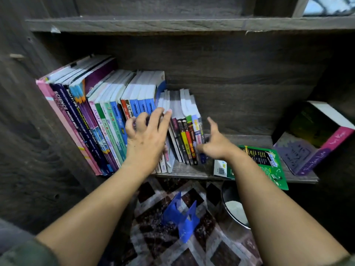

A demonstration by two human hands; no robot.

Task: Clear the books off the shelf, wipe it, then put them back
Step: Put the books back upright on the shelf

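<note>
1. On the dark wood-grain shelf, a leaning row of tall glossy paperback workbooks fills the left; beside it stands a small clump of short paperbacks with black, yellow and red spines.
2. Left hand lies spread over the spines where the two groups meet, fingers loosely bent, fingertips touching page tops; no firm hold visible.
3. Right hand is open with thumb up, at the right flank of the short paperbacks, gripping nothing.
4. Handling, judged: paperbacks are light singly, heavy together, floppy with slick covers; squeeze a clump from both flanks near the spine bottoms.
5. Green glossy booklet lies flat, overhanging the shelf edge; thick purple-and-pink paperback leans at right.
6. Below: patterned rug, blue plastic bookend.
</note>
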